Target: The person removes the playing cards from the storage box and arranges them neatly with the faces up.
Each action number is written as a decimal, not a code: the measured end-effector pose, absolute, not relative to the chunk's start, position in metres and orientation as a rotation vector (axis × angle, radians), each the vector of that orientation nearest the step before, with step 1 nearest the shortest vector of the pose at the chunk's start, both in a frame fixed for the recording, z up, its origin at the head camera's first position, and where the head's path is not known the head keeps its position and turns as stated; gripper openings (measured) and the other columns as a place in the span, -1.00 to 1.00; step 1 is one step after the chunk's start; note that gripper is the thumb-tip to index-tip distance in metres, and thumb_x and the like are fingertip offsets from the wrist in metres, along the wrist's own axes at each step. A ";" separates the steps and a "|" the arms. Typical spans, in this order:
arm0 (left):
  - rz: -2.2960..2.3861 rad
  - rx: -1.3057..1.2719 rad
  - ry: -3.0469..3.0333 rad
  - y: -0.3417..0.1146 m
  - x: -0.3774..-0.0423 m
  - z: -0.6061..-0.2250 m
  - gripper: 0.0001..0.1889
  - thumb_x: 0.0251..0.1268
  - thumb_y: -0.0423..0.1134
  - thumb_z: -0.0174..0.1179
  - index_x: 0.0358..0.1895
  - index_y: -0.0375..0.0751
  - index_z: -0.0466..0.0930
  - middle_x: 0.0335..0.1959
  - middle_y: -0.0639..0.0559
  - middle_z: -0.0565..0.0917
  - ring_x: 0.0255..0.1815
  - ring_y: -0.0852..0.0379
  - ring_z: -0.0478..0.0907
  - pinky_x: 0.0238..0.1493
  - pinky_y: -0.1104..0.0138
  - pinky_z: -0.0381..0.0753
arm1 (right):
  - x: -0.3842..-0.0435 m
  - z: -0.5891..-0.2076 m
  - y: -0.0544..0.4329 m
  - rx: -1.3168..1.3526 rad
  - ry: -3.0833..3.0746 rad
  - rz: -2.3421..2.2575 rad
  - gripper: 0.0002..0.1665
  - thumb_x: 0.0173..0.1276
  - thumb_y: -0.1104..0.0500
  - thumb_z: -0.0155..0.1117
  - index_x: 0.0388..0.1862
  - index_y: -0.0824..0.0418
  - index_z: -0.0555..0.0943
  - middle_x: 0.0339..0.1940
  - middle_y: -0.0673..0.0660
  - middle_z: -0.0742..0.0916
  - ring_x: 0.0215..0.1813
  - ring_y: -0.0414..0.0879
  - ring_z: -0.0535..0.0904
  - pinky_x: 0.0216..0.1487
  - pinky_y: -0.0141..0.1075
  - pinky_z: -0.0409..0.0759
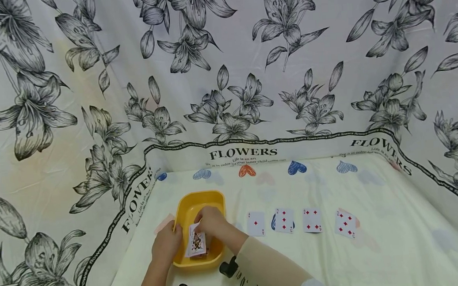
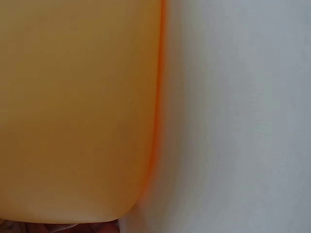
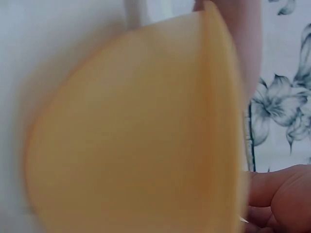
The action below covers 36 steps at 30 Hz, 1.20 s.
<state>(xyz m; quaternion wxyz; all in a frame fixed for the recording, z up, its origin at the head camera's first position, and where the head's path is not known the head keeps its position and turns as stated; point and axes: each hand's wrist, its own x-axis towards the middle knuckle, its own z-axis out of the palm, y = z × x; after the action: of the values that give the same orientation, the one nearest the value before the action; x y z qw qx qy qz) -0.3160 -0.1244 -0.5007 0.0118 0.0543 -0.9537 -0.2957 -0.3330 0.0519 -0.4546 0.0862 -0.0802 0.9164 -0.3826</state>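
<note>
A yellow tray (image 1: 197, 200) sits at the left of the table. My left hand (image 1: 167, 242) holds its left rim. Over the inside of the tray my right hand (image 1: 211, 221) pinches the upper end of a playing card with a colourful figure (image 1: 197, 243), which looks like a joker. Below that card a bit of a reddish card pile (image 1: 199, 256) shows. The tray's outer wall (image 2: 82, 107) fills much of the left wrist view. In the right wrist view the tray's yellow side (image 3: 136, 131) hides most of the hand's work.
Right of the tray several diamond cards lie face up in a row: an ace (image 1: 256, 224), two with more diamonds (image 1: 284, 220) (image 1: 312, 220), and a tilted one (image 1: 344, 223) at the far end. A flower-print curtain (image 1: 235, 111) closes off the back and sides.
</note>
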 end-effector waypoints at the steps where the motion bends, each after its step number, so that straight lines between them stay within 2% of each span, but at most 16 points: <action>1: -0.921 0.170 -2.973 -0.124 -0.316 -0.501 -0.52 0.55 -0.11 -0.10 0.26 -0.41 0.52 -0.10 -0.23 0.65 -0.32 -0.06 0.51 -0.31 0.12 0.51 | -0.333 -0.453 0.054 -0.232 2.716 -1.166 -0.84 0.14 0.21 0.62 -0.34 0.11 0.77 -0.37 -0.08 0.68 -0.35 -0.19 0.52 -0.29 -0.36 0.57; 11: -0.917 0.161 -2.969 -0.124 -0.314 -0.501 -0.47 0.56 -0.10 -0.13 0.33 -0.45 0.46 0.08 -0.34 0.64 -0.26 -0.09 0.54 -0.19 0.04 0.56 | -0.333 -0.436 0.080 -0.173 2.518 -1.412 -0.87 0.21 0.28 0.56 -0.27 0.20 0.77 -0.37 0.00 0.69 -0.43 -0.14 0.66 -0.31 -0.30 0.67; 20: -0.944 0.133 -2.966 -0.127 -0.316 -0.502 -0.48 0.57 -0.08 -0.12 0.29 -0.45 0.49 -0.11 -0.26 0.65 -0.38 -0.01 0.50 -0.38 0.18 0.47 | -0.336 -0.425 0.110 -0.210 2.486 -1.493 -0.85 0.23 0.29 0.55 -0.23 0.27 0.79 -0.31 0.05 0.72 -0.42 -0.13 0.69 -0.33 -0.28 0.69; 26: -0.933 0.133 -2.959 -0.127 -0.318 -0.503 -0.49 0.56 -0.09 -0.12 0.27 -0.44 0.50 -0.11 -0.25 0.66 -0.37 -0.02 0.51 -0.35 0.15 0.48 | -0.336 -0.424 0.136 -0.201 2.433 -1.583 -0.84 0.22 0.33 0.54 -0.22 0.33 0.77 -0.33 0.11 0.73 -0.42 -0.07 0.72 -0.21 -0.08 0.72; 29: -0.932 0.141 -2.953 -0.126 -0.318 -0.502 -0.50 0.56 -0.09 -0.11 0.26 -0.44 0.51 -0.12 -0.23 0.66 -0.36 -0.03 0.51 -0.34 0.15 0.48 | -0.335 -0.427 0.150 -0.188 2.429 -1.591 -0.84 0.22 0.33 0.54 -0.21 0.34 0.77 -0.36 0.12 0.74 -0.42 -0.07 0.72 -0.18 -0.04 0.72; 36: -0.946 0.139 -2.951 -0.127 -0.315 -0.500 -0.53 0.58 -0.10 -0.12 0.21 -0.42 0.53 -0.26 -0.16 0.62 -0.43 0.01 0.48 -0.42 0.19 0.43 | -0.330 -0.436 0.181 -0.135 2.444 -1.570 -0.79 0.24 0.31 0.53 -0.16 0.36 0.76 -0.35 0.12 0.73 -0.40 -0.07 0.70 -0.24 -0.13 0.72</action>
<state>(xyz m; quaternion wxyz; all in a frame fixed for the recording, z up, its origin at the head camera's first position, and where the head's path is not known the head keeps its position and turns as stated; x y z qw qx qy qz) -0.3151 -0.1266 -0.5001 0.0197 0.0447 -0.9511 -0.3049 -0.3303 0.1810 -0.4356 0.1167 -0.0461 0.8347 -0.5362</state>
